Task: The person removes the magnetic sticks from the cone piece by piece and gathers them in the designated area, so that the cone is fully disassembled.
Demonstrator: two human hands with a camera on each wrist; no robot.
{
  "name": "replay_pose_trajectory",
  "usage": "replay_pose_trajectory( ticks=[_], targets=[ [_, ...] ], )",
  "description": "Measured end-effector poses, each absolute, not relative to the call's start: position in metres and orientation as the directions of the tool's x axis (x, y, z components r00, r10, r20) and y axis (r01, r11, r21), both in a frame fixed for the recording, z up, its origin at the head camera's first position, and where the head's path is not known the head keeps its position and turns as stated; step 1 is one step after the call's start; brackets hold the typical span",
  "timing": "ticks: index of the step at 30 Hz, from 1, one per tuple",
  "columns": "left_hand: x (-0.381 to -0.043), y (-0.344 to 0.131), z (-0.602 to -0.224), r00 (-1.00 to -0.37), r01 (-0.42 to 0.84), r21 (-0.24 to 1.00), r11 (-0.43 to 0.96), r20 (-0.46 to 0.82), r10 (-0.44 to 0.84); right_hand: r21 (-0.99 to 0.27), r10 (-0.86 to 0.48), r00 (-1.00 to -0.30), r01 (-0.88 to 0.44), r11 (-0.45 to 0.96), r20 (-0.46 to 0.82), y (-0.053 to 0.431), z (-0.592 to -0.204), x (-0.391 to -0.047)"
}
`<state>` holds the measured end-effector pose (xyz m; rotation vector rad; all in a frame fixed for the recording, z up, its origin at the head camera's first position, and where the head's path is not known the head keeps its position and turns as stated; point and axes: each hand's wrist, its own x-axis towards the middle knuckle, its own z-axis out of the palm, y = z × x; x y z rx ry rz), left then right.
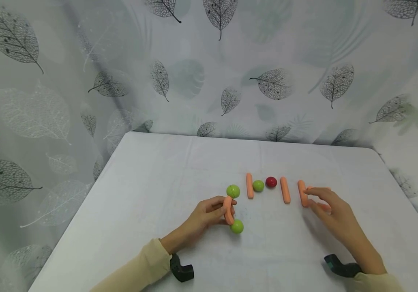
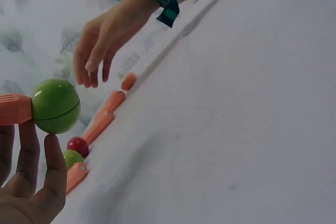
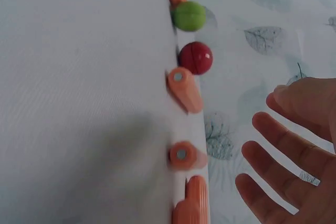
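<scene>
My left hand (image 1: 206,214) pinches an orange stick (image 1: 228,210) above the white table. A green ball (image 1: 233,191) sits at the stick's far end and another green ball (image 1: 236,226) at its near end. The left wrist view shows one green ball (image 2: 55,106) joined to the stick, my fingers just under it. With fingers spread and nothing visible in its grasp, my right hand (image 1: 336,215) hovers over the orange sticks at the right, nearest to one upright-lying stick (image 1: 302,194). It partly hides a few more sticks.
Along the table's middle lie an orange stick (image 1: 249,185), a green ball (image 1: 258,185), a red ball (image 1: 271,182) and another orange stick (image 1: 285,190). Silvery discs show on some stick ends (image 3: 181,154). A leaf-print curtain (image 1: 194,81) hangs behind the table (image 1: 150,170).
</scene>
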<state>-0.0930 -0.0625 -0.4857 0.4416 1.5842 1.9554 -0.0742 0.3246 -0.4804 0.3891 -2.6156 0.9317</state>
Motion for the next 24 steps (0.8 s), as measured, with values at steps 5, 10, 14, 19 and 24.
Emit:
replay_pose_trajectory(
  ticks=[5, 10, 14, 19, 24],
  targets=[
    [-0.099, -0.059, -0.471, -0.789, -0.203, 0.976, -0.083, -0.113, 0.604, -0.548, -0.24, -0.894, -0.425, 0.721, 0.378, 0.3, -0.475, -0.081],
    [-0.103, -0.055, -0.463, -0.79, -0.203, 0.977, -0.064, -0.125, 0.601, -0.576, -0.307, -0.876, -0.477, 0.663, 0.372, 0.275, -0.473, -0.088],
    [-0.106, -0.051, -0.462, -0.78, -0.196, 0.979, -0.058, -0.12, 0.614, -0.632, -0.317, -0.88, -0.475, 0.612, 0.355, 0.256, -0.468, -0.09],
    [-0.109, -0.043, -0.466, -0.757, -0.214, 0.975, -0.062, -0.125, 0.641, -0.706, -0.325, -0.896, -0.441, 0.554, 0.304, 0.235, -0.463, -0.092],
    [-0.111, -0.036, -0.473, -0.729, -0.247, 0.966, -0.074, -0.136, 0.671, -0.752, -0.355, -0.886, -0.447, 0.484, 0.299, 0.221, -0.461, -0.094]
  ],
)
